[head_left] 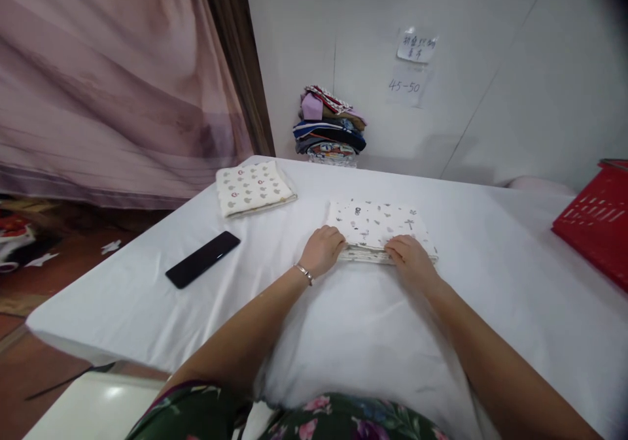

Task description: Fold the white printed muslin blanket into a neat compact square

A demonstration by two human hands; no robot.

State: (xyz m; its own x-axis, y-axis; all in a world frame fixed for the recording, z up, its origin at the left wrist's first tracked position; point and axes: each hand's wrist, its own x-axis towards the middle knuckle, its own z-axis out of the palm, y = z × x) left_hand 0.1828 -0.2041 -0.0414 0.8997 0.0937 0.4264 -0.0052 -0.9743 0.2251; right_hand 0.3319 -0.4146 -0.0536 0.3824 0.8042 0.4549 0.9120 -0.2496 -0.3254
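A folded white cloth with small grey prints [377,227] lies flat in the middle of the white-covered table [343,322]. My left hand [321,249] grips its near left corner with curled fingers. My right hand [409,257] holds the near right edge, fingers bent over the folded layers. A bracelet sits on my left wrist.
A second folded printed cloth [252,188] lies at the far left of the table. A black phone [203,258] rests near the left edge. A stack of folded clothes [328,129] stands against the wall. A red basket [596,221] sits at the right edge. A pink curtain hangs at left.
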